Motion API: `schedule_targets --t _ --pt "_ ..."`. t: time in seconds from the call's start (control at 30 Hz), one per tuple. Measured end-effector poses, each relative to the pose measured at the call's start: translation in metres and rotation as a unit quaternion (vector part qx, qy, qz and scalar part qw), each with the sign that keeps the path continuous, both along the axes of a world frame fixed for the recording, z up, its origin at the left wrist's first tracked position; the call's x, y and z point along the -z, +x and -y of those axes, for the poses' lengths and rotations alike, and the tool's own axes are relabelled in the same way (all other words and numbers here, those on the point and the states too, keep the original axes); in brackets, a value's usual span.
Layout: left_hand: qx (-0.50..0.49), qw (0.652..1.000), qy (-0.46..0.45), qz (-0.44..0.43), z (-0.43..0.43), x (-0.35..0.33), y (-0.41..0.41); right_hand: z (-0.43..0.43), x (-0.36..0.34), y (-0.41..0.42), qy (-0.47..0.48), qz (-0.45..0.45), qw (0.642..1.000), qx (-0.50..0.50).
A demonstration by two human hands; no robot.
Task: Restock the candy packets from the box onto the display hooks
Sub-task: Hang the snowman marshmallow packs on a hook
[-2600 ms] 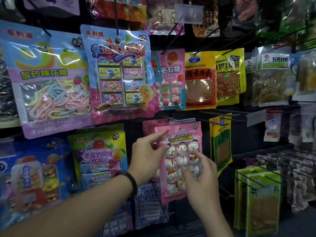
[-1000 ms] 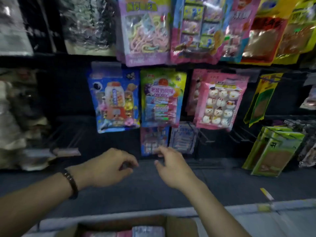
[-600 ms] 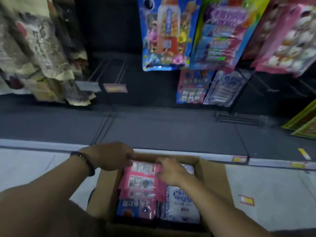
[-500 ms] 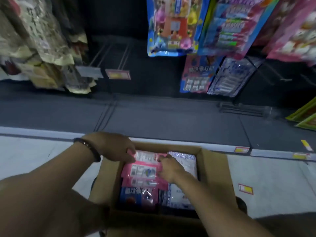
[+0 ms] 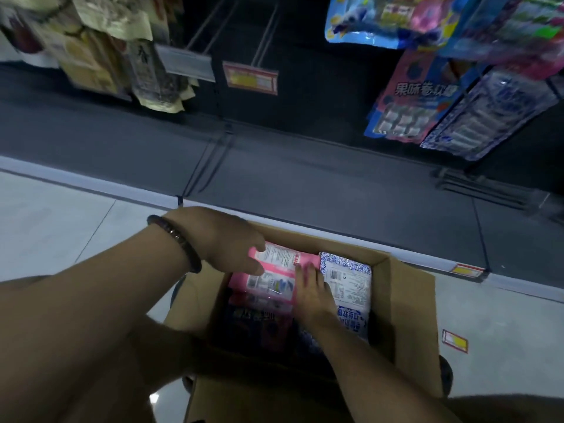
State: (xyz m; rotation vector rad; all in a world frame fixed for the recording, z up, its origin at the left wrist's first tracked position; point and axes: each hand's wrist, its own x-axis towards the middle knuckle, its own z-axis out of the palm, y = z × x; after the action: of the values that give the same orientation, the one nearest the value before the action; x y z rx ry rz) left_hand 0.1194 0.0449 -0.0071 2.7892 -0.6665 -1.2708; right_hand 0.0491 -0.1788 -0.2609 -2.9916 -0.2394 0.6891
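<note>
Both hands were down in the box (image 5: pixel 406 300). Left hand (image 5: pixel 225 239) had thumb and fingers curled onto the far-left corner of the top pink packet (image 5: pixel 274 270), pinching it. Right hand (image 5: pixel 311 288) lay flat with fingers straight on the seam between that packet and the blue-white packet (image 5: pixel 348 279) beside it, gripping nothing. Pink packet sat on its stack (back label up). My call: work the right fingertips under the edge, peel off one packet only, lift by the header end so it's ready for the hooks (image 5: pixel 265 33). Film looked slick, so two could lift together.
</note>
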Motion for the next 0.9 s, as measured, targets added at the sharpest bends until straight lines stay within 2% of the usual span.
schedule_targets --t 0.17,0.43,0.53,0.7,0.9 --pt "0.012 1.0 -0.008 0.012 0.014 -0.017 0.006 0.003 0.01 0.004 -0.013 -0.002 0.997 -0.071" --pt "0.035 0.999 -0.009 -0.008 0.025 -0.016 0.009 0.011 -0.004 0.007 0.006 0.042 0.996 -0.078" --pt "0.042 0.999 -0.007 0.003 0.02 -0.013 0.01 0.013 -0.035 0.019 0.007 0.058 0.996 -0.068" --pt "0.037 0.999 0.015 0.022 0.017 -0.014 0.011 0.011 -0.106 0.045 0.008 0.135 0.987 -0.086" --pt "-0.029 0.99 -0.068 0.122 0.016 -0.012 0.008 0.014 -0.2 0.056 0.07 0.116 0.981 -0.135"
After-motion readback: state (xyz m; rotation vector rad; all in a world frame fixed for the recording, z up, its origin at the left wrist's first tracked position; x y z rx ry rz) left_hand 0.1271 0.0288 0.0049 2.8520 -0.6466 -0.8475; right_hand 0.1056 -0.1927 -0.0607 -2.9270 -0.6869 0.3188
